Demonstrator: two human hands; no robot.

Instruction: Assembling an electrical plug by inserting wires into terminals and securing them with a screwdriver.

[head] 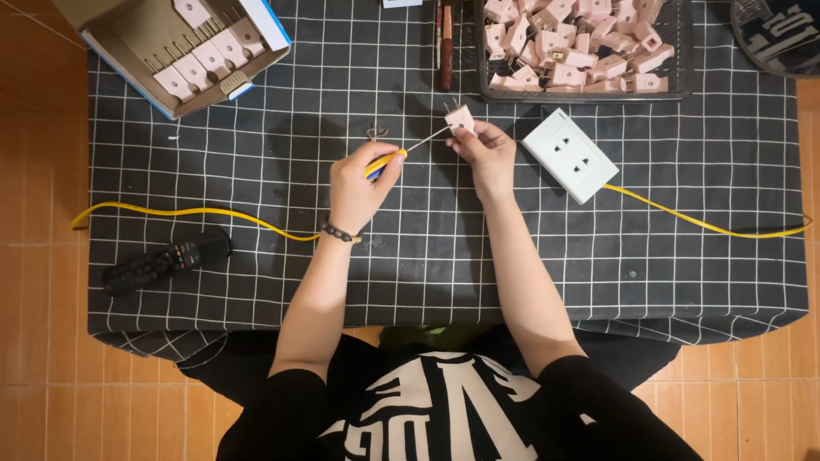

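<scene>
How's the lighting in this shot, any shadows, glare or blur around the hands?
Head view: light is even and fairly bright, with no glare on the cloth. Soft shadows of the arms fall on the cloth beside the left hand and right hand. The screwdriver and plug are sharp enough; the grid lines bow slightly toward the edges, a mild wide-angle distortion.

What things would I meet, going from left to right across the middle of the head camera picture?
Black remote control → left hand holding a yellow-handled screwdriver → pink plug in the right hand → white socket block.
</scene>
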